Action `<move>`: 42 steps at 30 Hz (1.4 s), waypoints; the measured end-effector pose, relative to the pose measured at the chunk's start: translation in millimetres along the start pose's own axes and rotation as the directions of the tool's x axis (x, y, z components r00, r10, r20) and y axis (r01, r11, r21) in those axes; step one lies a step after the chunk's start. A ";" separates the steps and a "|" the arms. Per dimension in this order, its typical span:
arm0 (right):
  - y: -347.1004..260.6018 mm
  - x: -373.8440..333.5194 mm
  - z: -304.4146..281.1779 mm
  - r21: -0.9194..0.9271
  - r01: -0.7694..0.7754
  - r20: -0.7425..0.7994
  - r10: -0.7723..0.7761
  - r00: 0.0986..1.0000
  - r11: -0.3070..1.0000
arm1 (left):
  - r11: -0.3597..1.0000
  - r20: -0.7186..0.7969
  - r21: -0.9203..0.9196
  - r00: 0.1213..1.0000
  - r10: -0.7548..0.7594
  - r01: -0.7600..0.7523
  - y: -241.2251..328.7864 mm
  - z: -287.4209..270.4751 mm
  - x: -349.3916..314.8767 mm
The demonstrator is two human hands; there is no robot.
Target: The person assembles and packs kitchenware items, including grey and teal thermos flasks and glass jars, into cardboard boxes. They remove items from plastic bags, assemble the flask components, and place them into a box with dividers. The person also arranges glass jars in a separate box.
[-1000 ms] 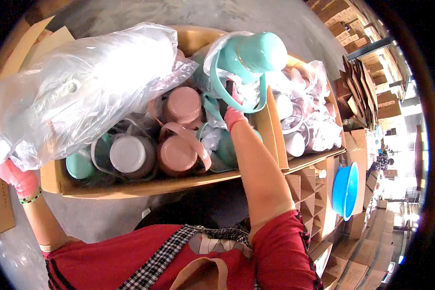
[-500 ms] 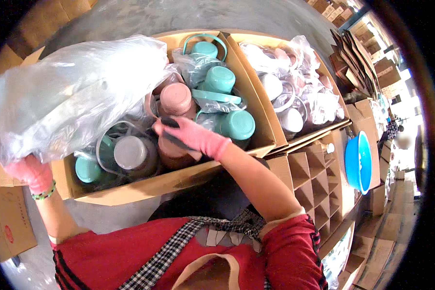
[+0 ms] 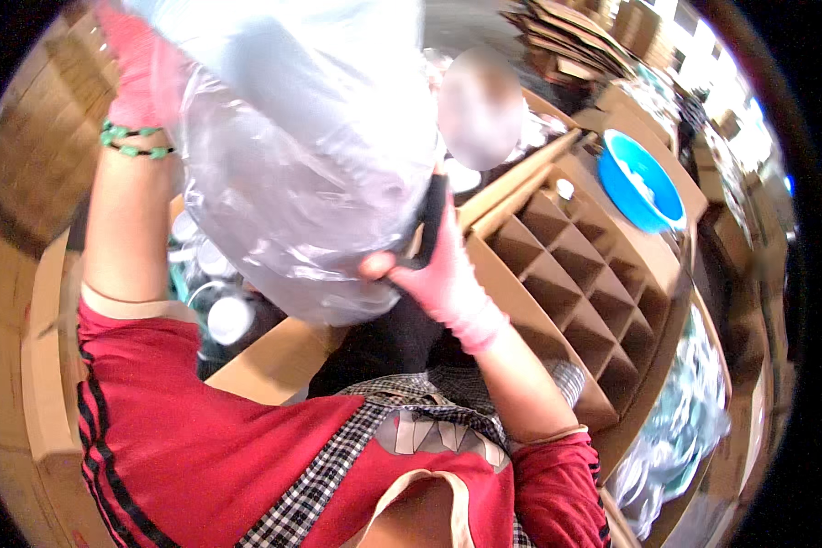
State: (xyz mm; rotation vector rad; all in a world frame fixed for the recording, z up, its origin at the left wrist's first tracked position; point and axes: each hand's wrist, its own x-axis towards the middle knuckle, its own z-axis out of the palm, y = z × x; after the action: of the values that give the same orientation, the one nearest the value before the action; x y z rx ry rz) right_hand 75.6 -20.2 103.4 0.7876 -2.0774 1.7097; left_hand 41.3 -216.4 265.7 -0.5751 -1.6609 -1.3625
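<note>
A large, cloudy clear plastic bag (image 3: 310, 183) is raised in front of me, blurred in places by motion. At its upper left, my left hand (image 3: 142, 78) in a pink glove is closed on the bag, with its fingertips mostly hidden. My right hand (image 3: 443, 274), in a pink glove with a dark palm and bare thumb tip, grips the bag's lower right side. Under the bag, a cardboard box (image 3: 269, 365) is mostly covered. Pale grey and teal cups show at its left, including a pale cup (image 3: 231, 320) near the front.
To the right stands a carton with cardboard dividers (image 3: 557, 283). Beyond it is a blue basin (image 3: 639, 183) holding small white things. A box of plastic-wrapped teal items (image 3: 676, 438) sits at lower right. Flattened cartons (image 3: 571, 36) are stacked at the back.
The plastic bag has been lifted up and to the right, off the cups. My left hand rose with it; my right hand left the cups and took hold of the bag. The view has shifted.
</note>
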 end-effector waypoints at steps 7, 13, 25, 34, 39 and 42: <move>-24.5 -66.2 -129.9 0.320 -0.207 -0.206 0.281 0.937 0.925 | 0.923 0.507 0.147 0.828 0.239 -0.356 51.5 113.4 -27.7; -2.2 -114.2 -157.2 0.337 -0.231 -0.139 0.291 0.946 0.913 | 0.821 0.701 0.180 0.655 0.280 -0.543 78.0 145.0 -63.1; 117.0 -203.6 -115.4 -0.006 -0.427 -0.225 0.414 0.882 0.904 | 0.272 0.692 -0.561 0.623 -0.364 0.782 -50.1 82.1 -138.7; 140.5 -231.2 -121.6 0.103 -0.514 -0.299 0.520 0.800 0.851 | 0.117 0.743 -0.309 0.316 -0.590 0.944 -37.7 63.6 -284.6; 60.4 -156.0 -101.0 0.223 -0.279 -0.285 0.336 0.898 0.934 | 0.348 0.665 -0.175 0.371 -0.648 0.921 -54.4 26.0 -285.3; 53.5 -159.8 -93.6 -0.526 -0.264 -0.197 0.186 0.963 0.809 | 0.183 0.746 -0.408 0.442 -0.499 0.895 -31.7 30.7 -264.0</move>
State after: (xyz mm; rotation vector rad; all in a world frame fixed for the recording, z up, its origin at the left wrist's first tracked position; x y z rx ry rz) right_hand 161.2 109.6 -10.4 0.2414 -2.4544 1.1086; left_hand 137.7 -150.2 25.0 -0.6051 -1.6830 -3.0363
